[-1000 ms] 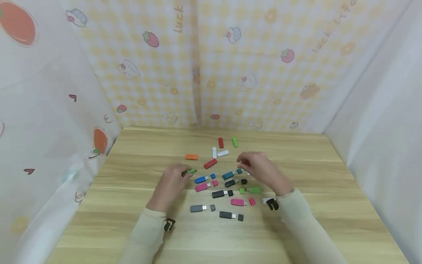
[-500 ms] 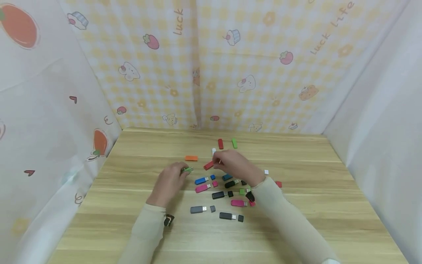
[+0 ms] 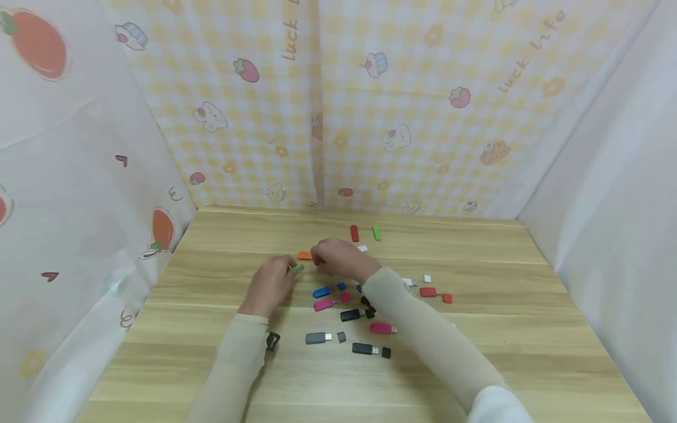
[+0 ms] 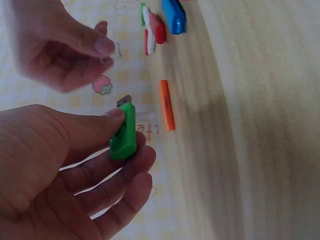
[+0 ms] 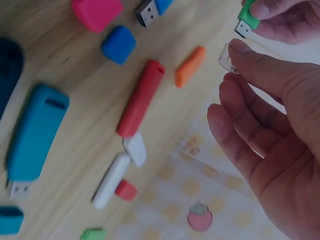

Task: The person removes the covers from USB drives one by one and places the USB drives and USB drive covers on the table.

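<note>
My left hand [image 3: 267,286] pinches a green USB flash drive [image 4: 128,131] between thumb and fingers, raised above the table. The drive's metal connector is bare and points toward my other hand. Close by, my right hand [image 3: 342,258] holds a small clear cap [image 5: 226,59] between thumb and index finger. In the right wrist view, a gap shows between the cap and the green drive's connector. An orange flash drive [image 4: 167,105] lies on the table just beyond the hands. A red flash drive [image 5: 142,99] lies below my right hand, which hides it in the head view.
Uncapped flash drives lie with small caps beside them: blue [image 3: 321,292], pink [image 3: 324,304], grey [image 3: 315,338], black [image 3: 362,349] and red [image 3: 428,292]. At the back lie a red [image 3: 354,233] and a light green drive [image 3: 376,232]. My right forearm covers several more.
My right hand has travelled left across the table with the cap, coming close to my left hand. The left hand with the green flash drive has barely moved, shifting slightly left.
</note>
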`<state>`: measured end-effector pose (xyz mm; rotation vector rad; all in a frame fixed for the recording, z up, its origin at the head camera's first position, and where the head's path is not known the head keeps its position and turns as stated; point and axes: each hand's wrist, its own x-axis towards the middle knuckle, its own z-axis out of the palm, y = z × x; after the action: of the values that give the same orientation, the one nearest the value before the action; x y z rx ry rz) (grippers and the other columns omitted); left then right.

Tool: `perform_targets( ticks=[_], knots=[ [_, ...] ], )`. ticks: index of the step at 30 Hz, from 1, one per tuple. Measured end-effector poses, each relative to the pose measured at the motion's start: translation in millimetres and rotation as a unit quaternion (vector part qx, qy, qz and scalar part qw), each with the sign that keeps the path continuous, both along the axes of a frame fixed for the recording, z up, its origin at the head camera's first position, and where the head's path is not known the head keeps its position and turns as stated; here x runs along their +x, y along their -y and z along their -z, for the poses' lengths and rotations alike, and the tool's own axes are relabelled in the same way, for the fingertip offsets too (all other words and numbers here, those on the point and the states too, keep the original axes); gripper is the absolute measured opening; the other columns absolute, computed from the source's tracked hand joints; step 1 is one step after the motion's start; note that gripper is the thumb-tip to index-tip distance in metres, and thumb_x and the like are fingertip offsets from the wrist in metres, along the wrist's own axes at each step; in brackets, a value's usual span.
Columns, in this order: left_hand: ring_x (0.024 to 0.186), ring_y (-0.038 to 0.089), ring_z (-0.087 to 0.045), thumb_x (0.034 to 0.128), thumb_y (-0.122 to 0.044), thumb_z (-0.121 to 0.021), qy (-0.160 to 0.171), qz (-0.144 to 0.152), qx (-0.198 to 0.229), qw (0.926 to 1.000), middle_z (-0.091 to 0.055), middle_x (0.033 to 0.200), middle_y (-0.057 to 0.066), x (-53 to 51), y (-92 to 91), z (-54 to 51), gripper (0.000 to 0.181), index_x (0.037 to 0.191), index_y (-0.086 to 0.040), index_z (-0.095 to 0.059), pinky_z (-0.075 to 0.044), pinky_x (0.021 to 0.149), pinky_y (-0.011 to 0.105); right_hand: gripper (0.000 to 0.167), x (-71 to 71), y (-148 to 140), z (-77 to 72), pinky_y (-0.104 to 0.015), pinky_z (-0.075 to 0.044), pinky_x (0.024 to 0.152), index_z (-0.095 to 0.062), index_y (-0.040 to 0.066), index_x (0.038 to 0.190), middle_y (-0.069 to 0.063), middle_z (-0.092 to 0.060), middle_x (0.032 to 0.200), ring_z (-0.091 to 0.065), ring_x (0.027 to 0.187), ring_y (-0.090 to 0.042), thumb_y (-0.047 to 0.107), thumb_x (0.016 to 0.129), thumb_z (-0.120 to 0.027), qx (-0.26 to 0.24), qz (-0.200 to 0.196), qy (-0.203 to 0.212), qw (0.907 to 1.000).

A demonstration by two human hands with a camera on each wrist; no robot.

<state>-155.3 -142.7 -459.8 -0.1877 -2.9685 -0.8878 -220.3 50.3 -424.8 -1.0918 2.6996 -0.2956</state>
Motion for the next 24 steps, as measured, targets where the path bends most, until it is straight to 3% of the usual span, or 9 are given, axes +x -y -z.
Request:
perform_targets(
  ticks=[10, 14, 24],
  knots=[
    [0.085, 0.026, -0.070, 0.1007, -0.002, -0.069, 0.029, 0.002, -0.014, 0.9995, -0.078, 0.103, 0.016, -6.6, -0.6, 17.5, 0.010, 0.105, 0.001, -0.077, -0.060, 0.076, 0.043, 0.013, -5.6, 27, 23.1, -0.023, -0.053, 0.078, -0.078, 0.013, 0.097, 0.001, -0.074, 0.095, -0.059, 0.082, -0.013, 0.008, 0.105, -0.069, 0.063, -0.031, -0.015, 0.9974],
    [0.084, 0.024, -0.069, 0.1008, -0.002, -0.070, 0.033, 0.003, -0.013, 0.9994, -0.078, 0.100, 0.014, -6.2, -2.3, 19.3, 0.008, 0.102, 0.000, -0.077, -0.060, 0.074, 0.042, 0.012, -6.7, 31, 26.4, -0.024, -0.055, 0.079, -0.081, 0.013, 0.101, 0.000, -0.077, 0.099, -0.061, 0.082, -0.012, 0.010, 0.105, -0.070, 0.070, -0.034, -0.028, 0.9966],
    [0.096, 0.032, -0.070, 0.0989, -0.001, -0.069, 0.018, -0.003, -0.046, 0.9988, -0.073, 0.102, 0.016, -6.0, -3.7, 19.6, 0.013, 0.105, 0.002, -0.080, -0.062, 0.080, 0.051, 0.013, -8.1, 31, 33.3, -0.026, -0.061, 0.086, -0.083, 0.013, 0.109, 0.000, -0.080, 0.106, -0.069, 0.090, -0.012, 0.012, 0.106, -0.070, 0.072, -0.030, -0.038, 0.9963]
  ],
)
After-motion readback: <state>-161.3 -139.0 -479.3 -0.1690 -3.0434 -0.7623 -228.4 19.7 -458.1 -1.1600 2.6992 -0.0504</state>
